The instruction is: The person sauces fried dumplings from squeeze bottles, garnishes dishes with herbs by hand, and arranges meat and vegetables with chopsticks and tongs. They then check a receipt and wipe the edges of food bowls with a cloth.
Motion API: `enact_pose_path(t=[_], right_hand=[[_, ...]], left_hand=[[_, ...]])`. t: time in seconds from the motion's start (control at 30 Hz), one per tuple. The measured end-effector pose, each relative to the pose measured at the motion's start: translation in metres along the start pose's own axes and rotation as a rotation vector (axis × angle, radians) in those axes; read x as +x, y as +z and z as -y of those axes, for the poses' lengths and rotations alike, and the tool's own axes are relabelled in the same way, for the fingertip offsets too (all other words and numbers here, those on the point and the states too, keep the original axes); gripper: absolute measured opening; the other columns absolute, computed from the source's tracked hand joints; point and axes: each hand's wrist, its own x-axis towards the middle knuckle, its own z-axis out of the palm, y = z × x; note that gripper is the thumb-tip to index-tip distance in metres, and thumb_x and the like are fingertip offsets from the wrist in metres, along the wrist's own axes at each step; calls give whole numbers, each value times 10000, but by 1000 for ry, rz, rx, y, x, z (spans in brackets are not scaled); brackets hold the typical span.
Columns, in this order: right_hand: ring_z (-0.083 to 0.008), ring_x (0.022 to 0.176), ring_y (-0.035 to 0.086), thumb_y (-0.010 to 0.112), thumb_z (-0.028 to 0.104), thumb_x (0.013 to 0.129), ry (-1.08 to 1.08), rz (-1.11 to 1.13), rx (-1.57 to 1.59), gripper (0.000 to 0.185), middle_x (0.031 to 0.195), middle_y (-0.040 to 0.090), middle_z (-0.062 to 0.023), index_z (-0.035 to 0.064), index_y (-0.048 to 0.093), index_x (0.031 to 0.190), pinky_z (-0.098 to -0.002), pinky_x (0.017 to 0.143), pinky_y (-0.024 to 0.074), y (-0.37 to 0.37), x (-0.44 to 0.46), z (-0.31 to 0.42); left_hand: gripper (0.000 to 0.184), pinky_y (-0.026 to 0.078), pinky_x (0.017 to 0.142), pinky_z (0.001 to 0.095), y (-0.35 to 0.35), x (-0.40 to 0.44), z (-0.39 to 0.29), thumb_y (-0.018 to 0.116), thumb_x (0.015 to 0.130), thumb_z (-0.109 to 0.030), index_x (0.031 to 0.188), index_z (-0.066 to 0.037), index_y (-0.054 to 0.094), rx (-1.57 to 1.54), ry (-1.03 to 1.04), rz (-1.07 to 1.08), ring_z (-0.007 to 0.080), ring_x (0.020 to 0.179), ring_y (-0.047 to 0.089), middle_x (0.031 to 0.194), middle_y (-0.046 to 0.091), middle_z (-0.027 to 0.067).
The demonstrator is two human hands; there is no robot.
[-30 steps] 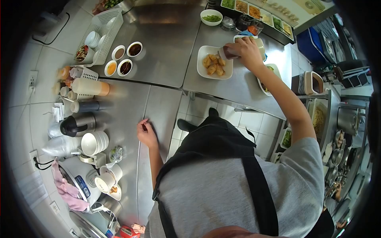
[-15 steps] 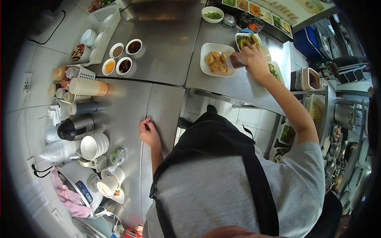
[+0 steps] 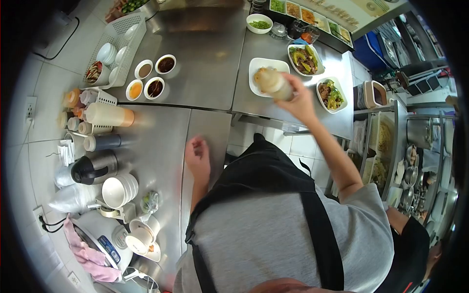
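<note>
The front edge of the steel table [image 3: 273,108] passes beneath my right forearm, with the tiled floor below it. On the left its edge meets the wider steel surface [image 3: 202,88] along a long seam, and steel runs from the white dish [image 3: 252,91] across to the four sauce cups [image 3: 155,88], well apart from my right hand [image 3: 294,99]. On the other side my room is tighter: one bowl of meat and greens [image 3: 305,60] sits just beyond my fingers and a second bowl [image 3: 331,95] near my wrist. The black topping tray [image 3: 312,24] bounds the far side.

My right hand is wrapped around a squeeze bottle [image 3: 275,86], thumb and fingers closed on its sides. The bottle leans left from my grip, its far end above the dish, partly covering the golden fried pieces [image 3: 260,74]. It is blurred, so its contents look pale, perhaps.

My left hand [image 3: 198,154] is by the near counter, fingers loosely curled; I cannot tell whether their tips press together.
</note>
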Motion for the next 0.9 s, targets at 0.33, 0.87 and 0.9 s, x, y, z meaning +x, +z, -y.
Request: enact_pose_path(t=[0.33, 0.87, 0.9], right_hand=[[-330, 1136, 544, 804, 273, 659, -260, 572, 299, 684, 1165, 612, -126, 121, 529, 1267, -407, 995, 424, 141, -14, 83], [-288, 1023, 524, 676, 87, 742, -340, 160, -348, 152, 1060, 601, -73, 132, 715, 882, -395, 879, 468, -26, 38, -107], [-292, 1033, 520, 668, 82, 739, -360, 166, -354, 163, 1072, 597, -78, 135, 716, 886, -396, 884, 467, -27, 39, -110]], left_hand=[[509, 504, 876, 359, 9, 24, -26, 747, 774, -34, 1208, 46, 492, -470, -83, -169, 204, 1010, 588, 1158, 567, 141], [769, 551, 836, 371, -91, 58, 53, 836, 717, -221, 1283, 70, 404, 278, 51, -915, 303, 1042, 582, 1232, 515, 217], [792, 542, 847, 376, -87, 54, 54, 839, 713, -235, 1298, 62, 395, 284, 43, -905, 312, 1056, 568, 1239, 494, 218]])
